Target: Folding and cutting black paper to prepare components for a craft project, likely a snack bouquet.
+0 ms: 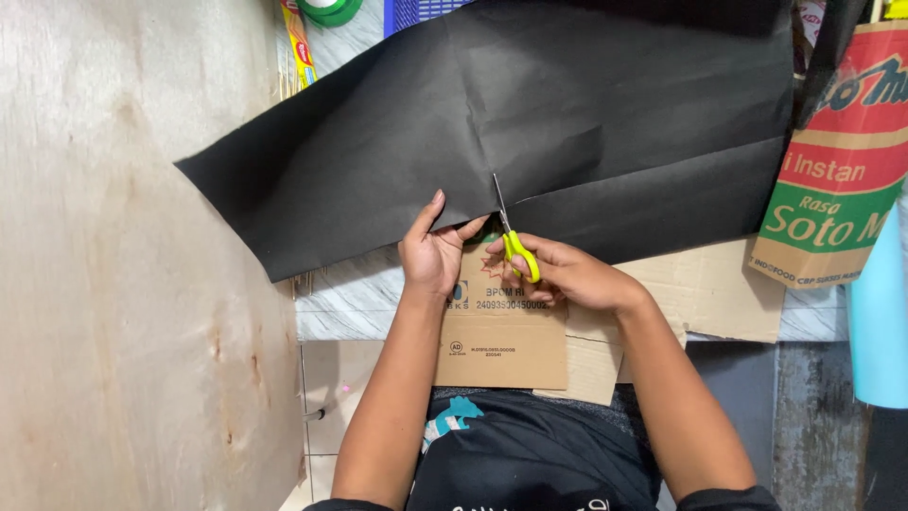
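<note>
On the marbled surface [359,293], a big black sheet [567,123] is lying spread out, its near edge overhanging flattened brown cardboard [501,336]. Right hand [567,274] is gripping scissors [514,241] by the yellow-green handles, fingers closed through the loops, blades pointing up into the sheet's near edge along a crease. Left hand [433,254] is pinching that same edge just beside the blades, thumb up and fingers curled. More cardboard [719,289] is lying under the sheet at right. Containers: a blue basket [421,11] is showing at the top edge, contents hidden; a printed carton [842,161] is standing at right, inside not visible. A green tape roll [331,9] is sitting near the basket. A plywood board [123,265] is filling the left side.
</note>
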